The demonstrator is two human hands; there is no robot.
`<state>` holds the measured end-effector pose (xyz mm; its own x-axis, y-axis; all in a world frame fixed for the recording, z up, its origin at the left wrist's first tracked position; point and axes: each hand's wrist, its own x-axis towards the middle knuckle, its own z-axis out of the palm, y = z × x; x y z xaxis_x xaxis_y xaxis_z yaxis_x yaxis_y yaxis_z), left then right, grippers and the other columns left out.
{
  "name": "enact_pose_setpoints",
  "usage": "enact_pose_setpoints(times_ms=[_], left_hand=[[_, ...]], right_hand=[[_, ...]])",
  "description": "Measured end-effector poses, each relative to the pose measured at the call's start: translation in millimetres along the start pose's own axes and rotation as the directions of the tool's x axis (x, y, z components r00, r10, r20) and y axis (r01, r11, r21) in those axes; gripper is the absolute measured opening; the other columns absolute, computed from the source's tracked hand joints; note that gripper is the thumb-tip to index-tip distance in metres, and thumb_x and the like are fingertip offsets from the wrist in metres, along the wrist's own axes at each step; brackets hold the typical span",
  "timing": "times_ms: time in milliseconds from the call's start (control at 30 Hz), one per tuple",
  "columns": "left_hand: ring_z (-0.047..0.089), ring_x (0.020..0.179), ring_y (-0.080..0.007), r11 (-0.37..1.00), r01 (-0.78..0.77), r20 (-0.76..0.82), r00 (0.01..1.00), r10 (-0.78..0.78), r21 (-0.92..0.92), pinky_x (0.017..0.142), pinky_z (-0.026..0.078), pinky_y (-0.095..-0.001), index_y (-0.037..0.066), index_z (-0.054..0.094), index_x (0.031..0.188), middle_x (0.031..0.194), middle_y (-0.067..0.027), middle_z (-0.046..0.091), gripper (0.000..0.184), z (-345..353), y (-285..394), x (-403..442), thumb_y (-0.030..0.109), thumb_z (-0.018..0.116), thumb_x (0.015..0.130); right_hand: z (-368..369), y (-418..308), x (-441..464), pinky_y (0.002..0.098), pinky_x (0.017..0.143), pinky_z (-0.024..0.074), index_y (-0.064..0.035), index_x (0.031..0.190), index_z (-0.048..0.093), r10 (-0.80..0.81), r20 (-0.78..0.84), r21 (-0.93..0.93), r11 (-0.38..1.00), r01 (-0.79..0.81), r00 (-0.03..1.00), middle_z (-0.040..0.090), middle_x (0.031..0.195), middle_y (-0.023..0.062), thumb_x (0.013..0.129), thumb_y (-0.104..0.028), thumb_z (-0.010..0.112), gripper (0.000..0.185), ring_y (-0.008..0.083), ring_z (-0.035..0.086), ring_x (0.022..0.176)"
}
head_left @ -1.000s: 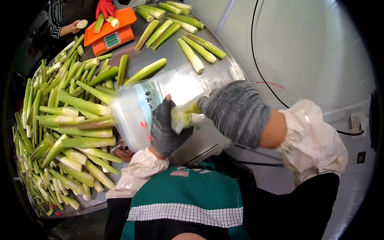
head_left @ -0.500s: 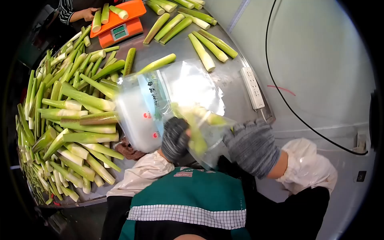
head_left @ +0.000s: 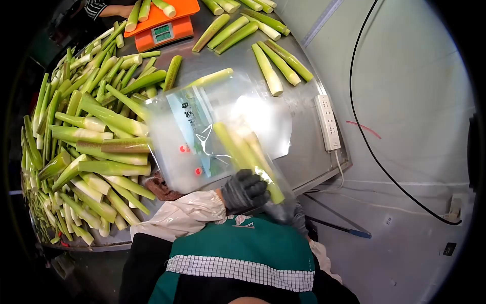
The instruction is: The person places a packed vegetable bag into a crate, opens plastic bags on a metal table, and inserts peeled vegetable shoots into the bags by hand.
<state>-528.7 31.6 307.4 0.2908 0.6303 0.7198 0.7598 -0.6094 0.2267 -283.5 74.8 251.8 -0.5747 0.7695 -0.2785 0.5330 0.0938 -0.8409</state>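
A clear plastic bag (head_left: 276, 172) with a few green-and-white water bamboo stems (head_left: 248, 154) in it slants over the table's front edge. My left hand (head_left: 245, 191), in a grey knit glove, has its fingers curled over the bag's lower part. At the bag's near end is my right hand (head_left: 299, 219), also gloved, mostly hidden behind the plastic and close to my apron; its fingers do not show. Under the filled bag lies a stack of flat plastic bags (head_left: 174, 152) with a blue printed strip and red marks.
A large pile of water bamboo stems (head_left: 114, 119) covers the left of the metal table (head_left: 304, 167). An orange scale (head_left: 164, 34) bears several stems, with another person's hand (head_left: 119, 10) beside it. A power strip (head_left: 328, 124) lies at the right edge; a brown cloth (head_left: 162, 188) sits in front.
My right hand has moved left and in toward my body, to the bag's near end. My left hand has shifted slightly right and nearer. The filled bag's stems show more clearly.
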Motion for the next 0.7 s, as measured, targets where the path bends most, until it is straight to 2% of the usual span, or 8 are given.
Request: enact_pose_setpoints(times_ms=[200, 300, 433, 533, 567, 600, 633, 700], left_hand=[[0.053, 0.092, -0.0288, 0.935, 0.269, 0.125, 0.945, -0.303, 0.232, 0.085, 0.037, -0.0469, 0.012, 0.056, 0.092, 0.097, -0.0099, 0.053, 0.035, 7, 23, -61, 0.022, 0.060, 0.059], [0.045, 0.105, -0.0355, 0.959, 0.277, 0.122, 0.955, -0.269, -0.052, 0.087, 0.038, -0.0484, 0.010, 0.056, 0.096, 0.111, -0.0149, 0.046, 0.042, -12, 13, -69, 0.009, 0.067, 0.055], [0.042, 0.107, -0.0351, 0.632, 0.697, -0.025, 0.678, -0.734, 0.340, 0.087, 0.039, -0.0391, 0.008, 0.045, 0.115, 0.115, -0.0181, 0.043, 0.055, -58, -30, -19, 0.019, 0.066, 0.066], [0.044, 0.102, -0.0349, 0.495, 0.725, -0.059, 0.589, -0.806, 0.479, 0.086, 0.037, -0.0405, 0.004, 0.046, 0.109, 0.111, -0.0195, 0.047, 0.045, -62, -97, 4, 0.032, 0.056, 0.075], [0.047, 0.099, -0.0357, 0.422, 0.795, 0.031, 0.455, -0.890, 0.435, 0.086, 0.037, -0.0408, 0.002, 0.048, 0.107, 0.107, -0.0205, 0.051, 0.047, -60, -116, 11, 0.039, 0.050, 0.079], [0.050, 0.095, -0.0361, 0.420, 0.740, 0.122, 0.423, -0.898, 0.525, 0.085, 0.038, -0.0415, 0.001, 0.053, 0.102, 0.101, -0.0208, 0.054, 0.049, -56, -137, 10, 0.044, 0.045, 0.080], [0.051, 0.094, -0.0358, 0.391, 0.754, 0.138, 0.378, -0.915, 0.529, 0.084, 0.038, -0.0419, 0.001, 0.055, 0.098, 0.100, -0.0207, 0.054, 0.049, -56, -147, 15, 0.045, 0.043, 0.081], [0.051, 0.093, -0.0355, 0.359, 0.765, 0.148, 0.334, -0.931, 0.534, 0.083, 0.039, -0.0424, 0.001, 0.057, 0.095, 0.098, -0.0206, 0.055, 0.050, -58, -163, 26, 0.046, 0.041, 0.081]], right_hand=[[5, -40, 4, 0.0292, 0.087, 0.0370, 0.0007, 0.113, 0.047, 0.025, -0.274, 0.429, 0.898, 0.099, 0.961, 0.051, 0.107, 0.0092, 0.082, -0.015, 0.054, 0.036, 0.0171, 0.047, 0.101], [-4, -48, 17, 0.0278, 0.082, 0.0399, -0.0011, 0.114, 0.047, 0.072, -0.224, 0.379, 0.925, 0.019, 0.972, 0.053, 0.103, 0.0065, 0.080, -0.014, 0.056, 0.037, 0.0151, 0.048, 0.096], [2, -30, 30, 0.0263, 0.080, 0.0410, -0.0003, 0.117, 0.043, 0.108, -0.270, 0.463, 0.886, 0.031, 0.957, 0.053, 0.104, 0.0062, 0.080, -0.010, 0.054, 0.040, 0.0132, 0.049, 0.094], [13, -23, 55, 0.0305, 0.078, 0.0432, 0.0017, 0.121, 0.037, 0.067, -0.143, 0.568, 0.823, 0.027, 0.987, 0.054, 0.101, 0.0093, 0.079, -0.017, 0.055, 0.049, 0.0170, 0.051, 0.094], [19, -28, 62, 0.0344, 0.078, 0.0435, 0.0023, 0.122, 0.035, -0.047, -0.031, -0.350, 0.936, 0.033, 0.998, 0.053, 0.101, 0.0122, 0.077, -0.023, 0.056, 0.056, 0.0210, 0.051, 0.096], [22, -30, 65, 0.0382, 0.077, 0.0437, 0.0030, 0.123, 0.033, -0.017, 0.121, -0.961, 0.248, 0.122, 0.992, 0.053, 0.101, 0.0152, 0.075, -0.029, 0.058, 0.063, 0.0250, 0.051, 0.097], [26, -21, 63, 0.0398, 0.083, 0.0397, 0.0035, 0.123, 0.032, -0.231, 0.067, -0.927, 0.345, 0.146, 0.971, 0.050, 0.104, 0.0189, 0.069, -0.037, 0.060, 0.073, 0.0314, 0.049, 0.098], [15, -80, 66, 0.0371, 0.087, 0.0370, 0.0036, 0.123, 0.031, -0.051, 0.071, -0.837, 0.540, 0.087, 0.996, 0.049, 0.106, 0.0196, 0.067, -0.037, 0.061, 0.075, 0.0314, 0.048, 0.099]])
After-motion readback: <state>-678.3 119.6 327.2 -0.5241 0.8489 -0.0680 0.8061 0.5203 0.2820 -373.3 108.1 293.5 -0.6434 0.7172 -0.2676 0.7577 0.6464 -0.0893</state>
